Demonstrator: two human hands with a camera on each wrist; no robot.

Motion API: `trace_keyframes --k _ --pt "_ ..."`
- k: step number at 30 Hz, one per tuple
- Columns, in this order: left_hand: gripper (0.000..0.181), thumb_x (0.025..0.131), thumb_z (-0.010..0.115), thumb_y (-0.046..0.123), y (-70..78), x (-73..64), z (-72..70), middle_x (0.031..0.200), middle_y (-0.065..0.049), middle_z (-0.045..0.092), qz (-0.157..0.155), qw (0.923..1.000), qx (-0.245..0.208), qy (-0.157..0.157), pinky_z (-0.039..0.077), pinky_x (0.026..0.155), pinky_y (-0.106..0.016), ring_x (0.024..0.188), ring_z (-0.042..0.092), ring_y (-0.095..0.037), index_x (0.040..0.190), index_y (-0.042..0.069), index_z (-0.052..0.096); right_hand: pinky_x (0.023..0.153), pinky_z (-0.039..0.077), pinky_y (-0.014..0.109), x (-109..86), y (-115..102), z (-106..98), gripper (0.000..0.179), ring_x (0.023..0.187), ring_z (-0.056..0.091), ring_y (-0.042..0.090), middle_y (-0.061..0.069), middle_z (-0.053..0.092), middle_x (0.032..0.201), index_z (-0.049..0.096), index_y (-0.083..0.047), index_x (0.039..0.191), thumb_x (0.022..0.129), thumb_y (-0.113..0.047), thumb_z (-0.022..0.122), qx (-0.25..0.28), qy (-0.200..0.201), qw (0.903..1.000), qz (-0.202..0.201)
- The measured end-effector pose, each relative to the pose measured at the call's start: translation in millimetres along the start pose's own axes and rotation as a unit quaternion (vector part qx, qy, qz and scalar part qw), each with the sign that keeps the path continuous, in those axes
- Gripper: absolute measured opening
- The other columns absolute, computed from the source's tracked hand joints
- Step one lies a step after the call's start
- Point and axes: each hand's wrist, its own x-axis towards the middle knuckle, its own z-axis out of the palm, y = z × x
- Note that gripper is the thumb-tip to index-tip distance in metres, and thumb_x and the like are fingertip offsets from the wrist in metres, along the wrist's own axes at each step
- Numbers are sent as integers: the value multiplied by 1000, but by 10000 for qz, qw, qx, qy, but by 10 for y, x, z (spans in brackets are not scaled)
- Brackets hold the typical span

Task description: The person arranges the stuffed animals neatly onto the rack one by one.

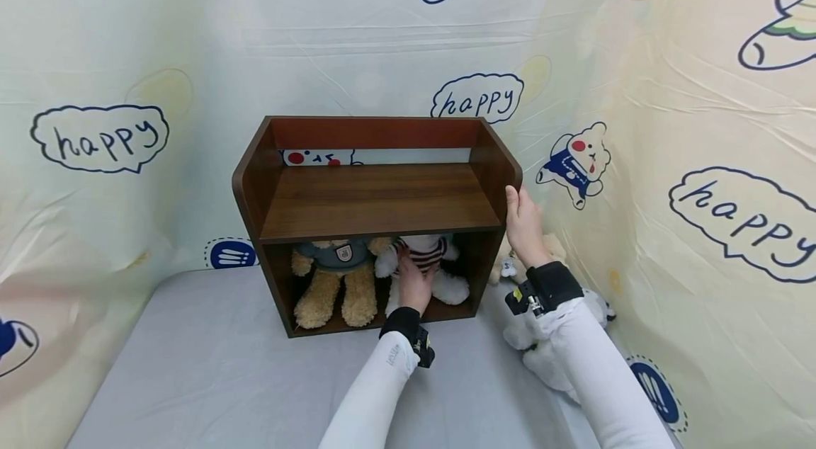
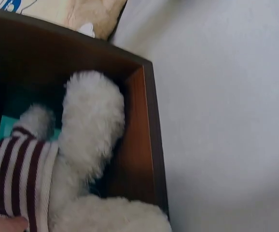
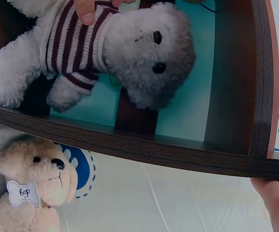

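Note:
A brown wooden two-level shelf unit (image 1: 382,201) stands on the grey surface. In its lower compartment sits a white teddy bear (image 3: 151,53) in a maroon-and-white striped sweater (image 3: 69,41). My left hand (image 1: 416,286) reaches in from the front and presses its spread fingers on the sweater; a fingertip (image 2: 6,223) also shows in the left wrist view. Beside that bear sits a tan teddy bear (image 1: 344,282) in a blue-grey top, its head hidden under the middle board. My right hand (image 1: 528,233) rests against the right side panel, fingers extended upward along its front edge.
Right of the shelf unit sits a cream plush dog (image 3: 31,188) with a bone-shaped tag. A white plush toy (image 1: 551,357) lies nearer me, partly behind my right sleeve. Printed cloth walls (image 1: 357,52) rise behind and to the right.

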Motion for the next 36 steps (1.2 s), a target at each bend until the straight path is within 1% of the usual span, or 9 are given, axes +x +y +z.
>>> trace_keyframes --k 4,8,12,19,21,24,27,33,36 --pt "71 92 54 26 -43 40 -92 144 -28 8 -254 9982 -35 -538 39 89 -50 119 36 -46 141 -3 10 95 39 48 3 12 4 53 113 50 34 22 52 124 46 0 122 98 -43 27 -21 -1 10000 2" --pt "65 92 54 14 79 80 -219 141 -32 9 -637 9918 290 -1073 41 83 -52 110 43 -48 137 -8 12 95 39 48 -1 17 12 52 113 50 34 23 53 122 46 1 120 98 -42 26 17 -15 10000 26" --pt "68 92 54 19 -91 161 -258 145 -28 4 -647 9866 403 -1440 43 83 -49 112 44 -44 140 -2 11 95 39 47 -13 9 22 52 113 50 33 21 53 123 46 0 121 98 -43 27 50 -57 9999 128" --pt "73 88 52 46 -1504 418 133 147 -17 0 422 9850 1094 -1264 47 71 -31 110 46 -36 140 11 14 97 37 47 -9 -3 48 53 116 48 33 20 50 128 43 -1 127 98 -43 27 57 -177 9997 187" --pt "74 87 55 45 -1646 457 165 148 -17 0 341 9833 1114 -1398 47 79 -34 121 38 -36 140 10 17 98 37 46 -8 -4 44 54 117 47 32 19 49 130 41 -2 129 97 -43 27 97 -196 9995 219" --pt "74 86 56 47 -1668 458 168 149 -15 -1 371 9798 1270 -1500 45 85 -34 130 27 -35 140 10 20 98 37 46 -9 -5 26 55 118 47 32 19 48 131 40 -3 131 97 -44 27 156 -207 9994 230" --pt "74 87 54 48 -1376 414 65 150 -14 -4 286 9774 1258 -1675 43 91 -35 134 19 -32 141 11 20 97 38 46 -5 -3 6 55 117 48 31 18 49 130 41 -3 130 97 -44 27 196 -187 9994 206" --pt "63 90 58 23 -324 320 -319 148 -24 5 -468 9693 1108 -2145 38 93 -49 130 24 -41 137 -4 26 98 37 45 12 20 -8 56 116 48 31 19 50 129 41 -2 128 97 -45 27 159 -162 9994 246" --pt "60 90 56 18 -95 296 -415 146 -27 10 -491 9634 1349 -2264 36 94 -49 128 27 -42 136 -8 27 97 38 46 15 15 -2 56 115 49 32 20 50 128 42 -1 128 97 -45 27 96 -145 9996 241"
